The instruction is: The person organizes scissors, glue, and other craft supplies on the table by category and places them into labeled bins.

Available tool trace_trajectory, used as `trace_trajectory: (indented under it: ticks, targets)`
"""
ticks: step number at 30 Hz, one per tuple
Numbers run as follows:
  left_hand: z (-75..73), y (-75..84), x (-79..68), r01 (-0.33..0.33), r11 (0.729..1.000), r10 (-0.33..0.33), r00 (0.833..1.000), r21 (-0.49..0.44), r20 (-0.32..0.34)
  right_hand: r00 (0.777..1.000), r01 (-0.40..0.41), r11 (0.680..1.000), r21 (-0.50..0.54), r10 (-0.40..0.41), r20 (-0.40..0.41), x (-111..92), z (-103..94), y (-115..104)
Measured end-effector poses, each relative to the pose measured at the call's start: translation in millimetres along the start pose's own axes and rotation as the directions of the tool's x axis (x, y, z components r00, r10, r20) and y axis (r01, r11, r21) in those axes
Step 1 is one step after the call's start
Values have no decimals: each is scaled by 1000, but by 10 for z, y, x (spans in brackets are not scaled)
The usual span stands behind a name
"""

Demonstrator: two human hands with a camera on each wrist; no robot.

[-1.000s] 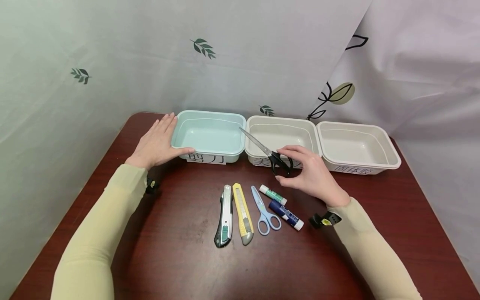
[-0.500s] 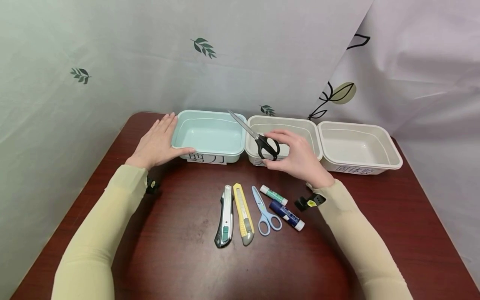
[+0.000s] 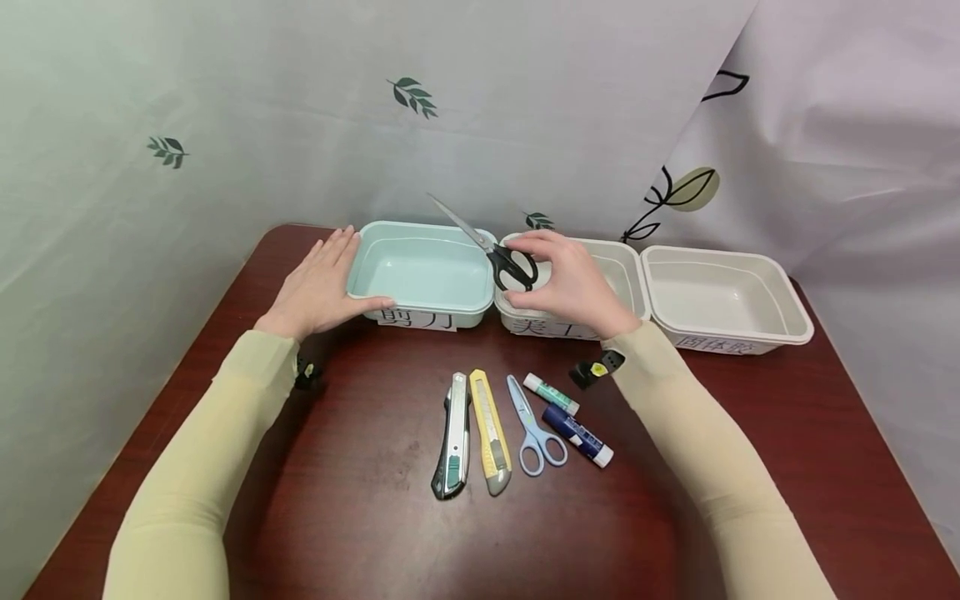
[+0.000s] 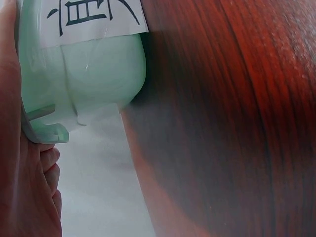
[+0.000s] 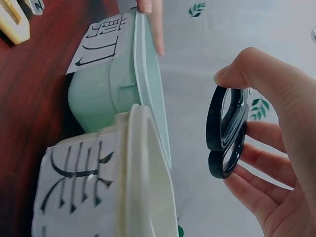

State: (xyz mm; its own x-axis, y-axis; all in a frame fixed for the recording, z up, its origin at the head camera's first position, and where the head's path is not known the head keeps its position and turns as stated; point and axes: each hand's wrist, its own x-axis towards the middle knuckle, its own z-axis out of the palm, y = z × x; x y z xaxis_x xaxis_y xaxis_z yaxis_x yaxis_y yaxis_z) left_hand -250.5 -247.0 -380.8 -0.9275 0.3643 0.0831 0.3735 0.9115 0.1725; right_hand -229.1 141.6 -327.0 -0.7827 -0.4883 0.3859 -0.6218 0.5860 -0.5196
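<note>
The right hand [image 3: 570,283] pinches the black handles of a big pair of scissors [image 3: 512,268], with the thumb on one side and the fingers on the other. The scissors are up in the air over the place where the blue-green box [image 3: 427,275] and the middle box [image 3: 615,260] meet, and the blades point up and to the left, over the blue-green box, though it is hard to tell just how high they are. The left hand [image 3: 315,287] is spread on the blue-green box, with its straight fingers along the left end and its thumb out on the front rim. The right box [image 3: 723,292] stands last in the row, and all three have paper signs on the front. Nearer the person, on the red-brown tabletop [image 3: 360,500], lie a silver and black cutter [image 3: 453,437], a yellow cutter [image 3: 491,433], small blue scissors [image 3: 534,433], a green and white glue stick [image 3: 552,394] and a dark blue glue stick [image 3: 577,435]
</note>
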Motion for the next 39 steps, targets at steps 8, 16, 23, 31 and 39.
trace_trajectory:
  ticks: [8,16,23,31,39]
  targets:
    - [-12,10,-6,0,1000,0,1000,8,6,986,-47,995,-92,61,157,290,81,-37]
    - [-13,6,1,-4,1000,4,1000,10,8,963,-25,986,-165,68,263,538,239,-18]
    - [-16,-7,11,-1,1000,1,1000,19,5,940,-30,985,-171,86,331,723,367,-28]
    - [-21,-5,7,5,1000,-5,1000,14,7,903,-108,978,-180,172,393,831,491,-50]
    - [-28,5,-6,15,1000,-15,1000,4,7,904,-111,979,-172,171,392,906,632,-115]
